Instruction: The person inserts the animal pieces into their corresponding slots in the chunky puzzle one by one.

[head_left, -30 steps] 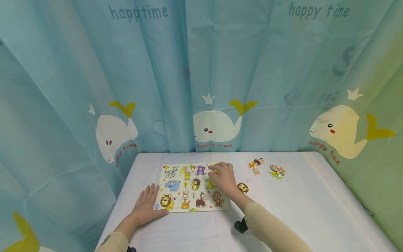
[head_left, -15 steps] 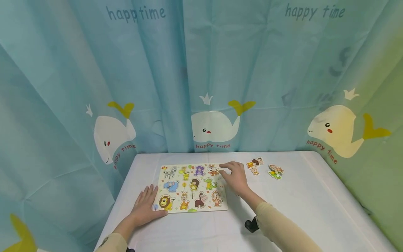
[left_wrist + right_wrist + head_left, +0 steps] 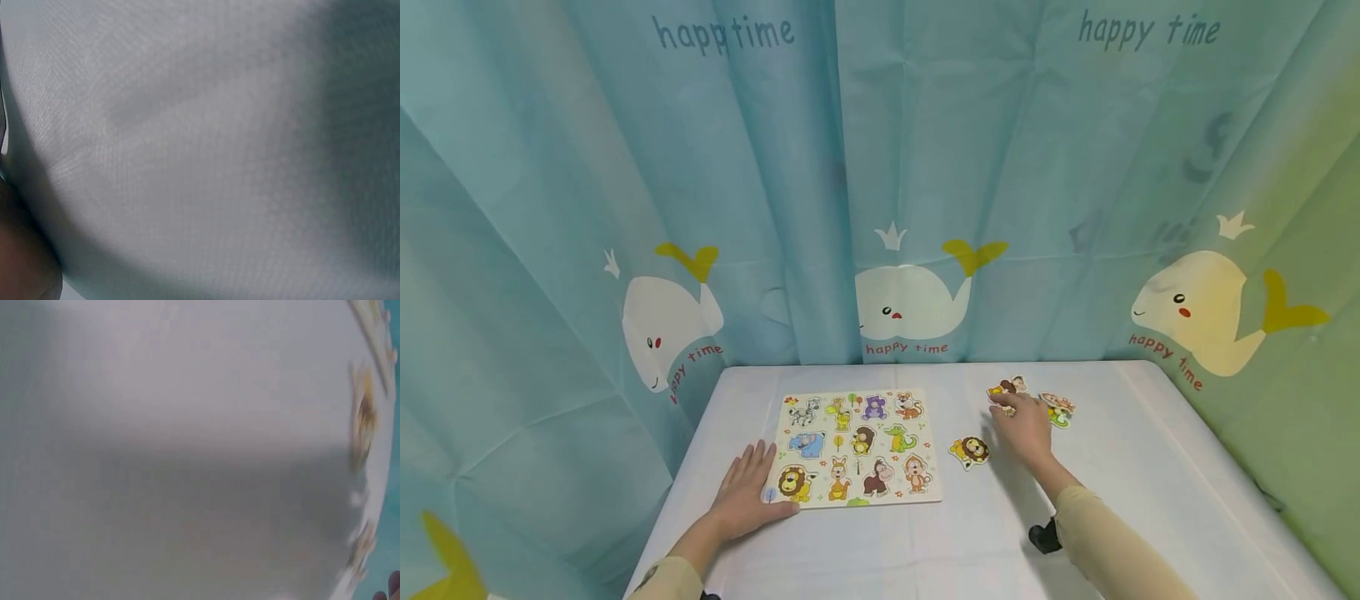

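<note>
My left hand (image 3: 745, 492) lies flat with spread fingers at the lower left corner of an animal peg puzzle board (image 3: 820, 417), thumb on its front edge. My right hand (image 3: 1022, 425) is over the table right of the board, thumb and fingers apart and bent toward a small cluster of loose animal pieces (image 3: 1017, 384), which it partly covers. Just behind the knuckles lie more overlapping pieces, one with a green body (image 3: 1060, 416). Between board and right hand is a loose lion piece (image 3: 972, 450), also blurred in the right wrist view (image 3: 364, 415). Fingertips (image 3: 394, 584) show in that view's corner.
A white cloth covers the table (image 3: 865, 550). Behind it hangs a blue curtain (image 3: 925, 167) with whale prints. The left wrist view is filled mostly by blurred white cloth (image 3: 187, 156). A black wrist device (image 3: 1044, 537) sits under the right forearm.
My right hand has moved right from the tiger at the board's upper right corner to the loose pieces, uncovering the tiger, the crocodile and the loose lion. My left hand has stayed put.
</note>
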The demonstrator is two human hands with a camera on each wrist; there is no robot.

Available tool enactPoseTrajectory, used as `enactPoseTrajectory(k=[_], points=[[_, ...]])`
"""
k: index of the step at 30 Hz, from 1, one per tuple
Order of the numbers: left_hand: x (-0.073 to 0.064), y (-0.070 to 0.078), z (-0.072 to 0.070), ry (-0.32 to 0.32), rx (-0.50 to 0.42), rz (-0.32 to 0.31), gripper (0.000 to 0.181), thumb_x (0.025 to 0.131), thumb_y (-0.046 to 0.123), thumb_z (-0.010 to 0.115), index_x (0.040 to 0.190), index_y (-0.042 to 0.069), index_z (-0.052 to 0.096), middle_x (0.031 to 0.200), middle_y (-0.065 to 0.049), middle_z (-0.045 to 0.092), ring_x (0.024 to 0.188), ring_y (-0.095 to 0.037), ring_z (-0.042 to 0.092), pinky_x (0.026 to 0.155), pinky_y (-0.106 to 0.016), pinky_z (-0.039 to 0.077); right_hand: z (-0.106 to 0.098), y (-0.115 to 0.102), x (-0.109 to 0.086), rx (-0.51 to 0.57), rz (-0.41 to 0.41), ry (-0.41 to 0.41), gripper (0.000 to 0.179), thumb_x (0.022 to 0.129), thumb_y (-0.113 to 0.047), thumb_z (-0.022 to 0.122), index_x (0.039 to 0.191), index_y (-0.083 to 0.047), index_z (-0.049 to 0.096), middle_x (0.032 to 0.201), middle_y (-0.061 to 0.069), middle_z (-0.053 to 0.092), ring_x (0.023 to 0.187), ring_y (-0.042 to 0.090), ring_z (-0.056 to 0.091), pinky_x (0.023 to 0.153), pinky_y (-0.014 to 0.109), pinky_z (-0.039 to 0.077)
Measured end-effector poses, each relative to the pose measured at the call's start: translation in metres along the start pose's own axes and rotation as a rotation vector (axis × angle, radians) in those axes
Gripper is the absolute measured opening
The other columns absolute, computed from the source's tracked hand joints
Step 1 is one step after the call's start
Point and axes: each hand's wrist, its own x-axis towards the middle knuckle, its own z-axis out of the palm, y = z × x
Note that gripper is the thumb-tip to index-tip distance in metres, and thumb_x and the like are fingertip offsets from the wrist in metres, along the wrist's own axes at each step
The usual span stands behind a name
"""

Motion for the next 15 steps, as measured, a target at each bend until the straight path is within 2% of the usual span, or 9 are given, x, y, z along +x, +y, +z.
enactPoseTrajectory(k=[6, 11, 15], points=[[0.001, -0.002, 0.001, 0.009, 0.017, 0.009, 0.125, 0.077, 0.067, 0.075, 0.160, -0.006, 0.018, 0.167, -0.027, 0.009, 0.154, -0.047, 0.000, 0.124, -0.060, 0.000, -0.023, 0.034, 0.000, -0.056, 0.180, 0.037, 0.036, 0.098, -0.023, 0.060, 0.124, -0.001, 0.071, 0.135, 0.028, 0.059, 0.124, 0.052, 0.041, 0.101, 0.066, 0.031], [0.001, 0.000, 0.001, 0.007, 0.009, 0.007, 0.125, 0.077, 0.066, 0.076, 0.160, -0.006, 0.018, 0.167, -0.028, 0.009, 0.154, -0.047, 0.000, 0.124, -0.060, 0.000, -0.034, 0.054, -0.002, -0.100, 0.322, 0.073, 0.037, 0.100, -0.025, 0.058, 0.125, -0.001, 0.069, 0.132, 0.031, 0.056, 0.122, 0.054, 0.039, 0.099, 0.067, 0.030], [0.001, 0.000, 0.001, -0.002, 0.012, -0.003, 0.125, 0.077, 0.067, 0.076, 0.161, -0.005, 0.017, 0.167, -0.027, 0.008, 0.154, -0.046, 0.000, 0.124, -0.060, -0.001, -0.039, 0.063, -0.004, -0.131, 0.396, 0.098, 0.038, 0.098, -0.023, 0.056, 0.125, 0.000, 0.068, 0.128, 0.032, 0.054, 0.123, 0.055, 0.037, 0.098, 0.068, 0.030]])
